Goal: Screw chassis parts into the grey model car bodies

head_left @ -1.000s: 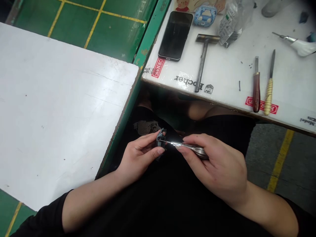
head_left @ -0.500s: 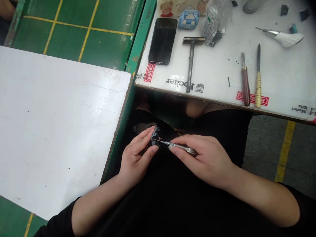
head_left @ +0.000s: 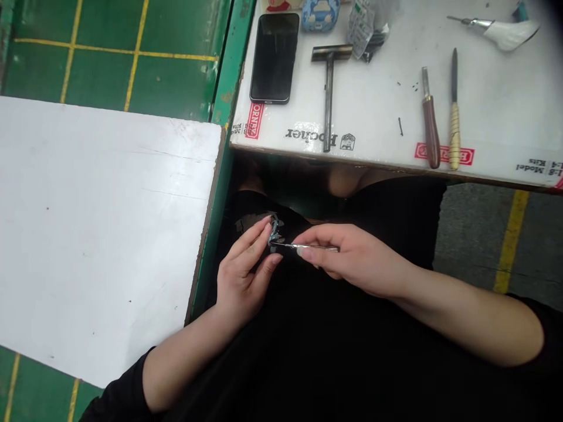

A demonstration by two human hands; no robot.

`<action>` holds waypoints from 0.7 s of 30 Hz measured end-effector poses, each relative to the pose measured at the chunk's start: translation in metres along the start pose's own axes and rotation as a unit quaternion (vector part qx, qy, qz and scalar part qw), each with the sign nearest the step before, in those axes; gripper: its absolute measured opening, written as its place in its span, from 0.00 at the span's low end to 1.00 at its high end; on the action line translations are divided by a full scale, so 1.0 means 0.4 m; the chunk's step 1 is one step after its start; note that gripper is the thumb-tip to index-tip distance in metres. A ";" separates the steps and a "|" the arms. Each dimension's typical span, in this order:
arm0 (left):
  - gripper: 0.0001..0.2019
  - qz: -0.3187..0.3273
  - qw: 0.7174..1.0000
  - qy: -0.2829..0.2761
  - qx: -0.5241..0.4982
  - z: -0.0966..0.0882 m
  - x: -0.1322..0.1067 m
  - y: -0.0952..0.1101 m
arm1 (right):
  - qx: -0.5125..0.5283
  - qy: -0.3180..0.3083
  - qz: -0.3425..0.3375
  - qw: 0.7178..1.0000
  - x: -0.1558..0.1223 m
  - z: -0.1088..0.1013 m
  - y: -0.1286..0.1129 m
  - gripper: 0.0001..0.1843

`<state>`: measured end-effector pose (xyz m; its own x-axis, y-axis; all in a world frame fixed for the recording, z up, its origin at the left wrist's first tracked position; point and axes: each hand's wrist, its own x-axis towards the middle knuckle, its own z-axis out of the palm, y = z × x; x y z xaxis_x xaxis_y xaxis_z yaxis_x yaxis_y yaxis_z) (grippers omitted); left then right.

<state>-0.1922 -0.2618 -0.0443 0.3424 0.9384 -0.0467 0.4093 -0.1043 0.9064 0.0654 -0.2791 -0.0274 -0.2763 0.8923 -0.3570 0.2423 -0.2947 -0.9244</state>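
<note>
Gripping a slim metal tool [head_left: 288,245] here, the right hand [head_left: 358,252] is closed tight; the left hand [head_left: 241,272], half-curled, pinches a small dark piece [head_left: 274,230], nearer than the T-shaped hammer [head_left: 328,99]. The tip seems to touch it. Up on the surface [head_left: 373,111]: a brown-handled blade [head_left: 431,129] right of the hammer, phone [head_left: 275,58] left, blue case [head_left: 321,14] beyond.
</note>
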 end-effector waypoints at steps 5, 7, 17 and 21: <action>0.24 -0.048 0.999 -0.014 -0.017 0.000 0.000 -0.002 | -0.244 0.147 -0.273 0.919 -0.012 0.019 0.050 0.14; 0.24 -0.040 0.999 -0.019 -0.023 0.000 -0.003 -0.003 | -0.295 0.158 -0.334 0.881 -0.015 0.026 0.058 0.13; 0.27 0.012 1.000 -0.005 0.003 0.000 -0.009 -0.006 | -0.082 0.062 -0.115 0.988 -0.001 -0.005 0.029 0.14; 0.28 0.043 0.999 -0.003 0.011 0.008 -0.013 -0.018 | -0.304 0.121 -0.303 0.895 -0.011 0.010 0.058 0.14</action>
<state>-0.1944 -0.2670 -0.0518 0.3823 0.9236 0.0282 0.3964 -0.1915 0.8979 0.0683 -0.2911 -0.0477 -0.3373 0.8949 0.2923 0.5979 0.4434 -0.6678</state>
